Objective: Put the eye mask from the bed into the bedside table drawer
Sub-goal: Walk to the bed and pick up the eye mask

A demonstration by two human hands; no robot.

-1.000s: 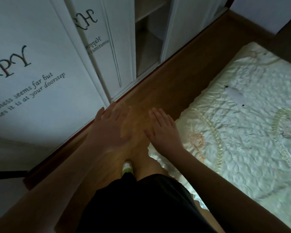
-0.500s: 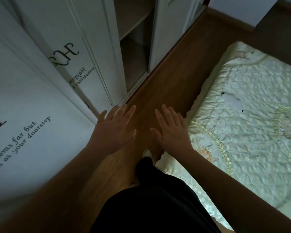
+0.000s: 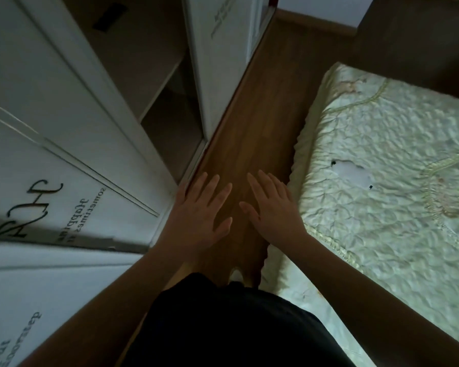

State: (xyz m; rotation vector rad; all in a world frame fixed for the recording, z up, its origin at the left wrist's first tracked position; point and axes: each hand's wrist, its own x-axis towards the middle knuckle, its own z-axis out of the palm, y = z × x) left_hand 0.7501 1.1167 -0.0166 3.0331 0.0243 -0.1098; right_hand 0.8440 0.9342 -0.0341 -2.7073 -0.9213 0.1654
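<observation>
Both hands are held out flat, palms down, over a strip of wooden floor (image 3: 252,123) that runs between a white wardrobe and a bed. The left hand (image 3: 199,221) hovers near the foot of the wardrobe, its fingers (image 3: 210,186) spread loosely and holding nothing. The right hand (image 3: 273,213) hangs just beside it, close to the frilled edge of the bed, its fingers (image 3: 265,184) likewise loosely spread and empty. The two hands do not touch each other. The eye mask (image 3: 351,174) lies flat on the bed (image 3: 382,234), a pale, whitish shape with a small dark spot at each end, set a little in from the bed's near edge and well apart from the right hand, ahead of it and to its right. The bed is covered with a pale green quilted spread with embroidered curved borders. The wardrobe (image 3: 51,115) on the left has sliding doors printed with dark script lettering, and one door stands open on a bare shelf compartment (image 3: 164,75). Dark clothing (image 3: 236,327) on the person fills the bottom of the view, with a foot in a light shoe (image 3: 236,274) just showing on the floor below the hands. The room is dim.
</observation>
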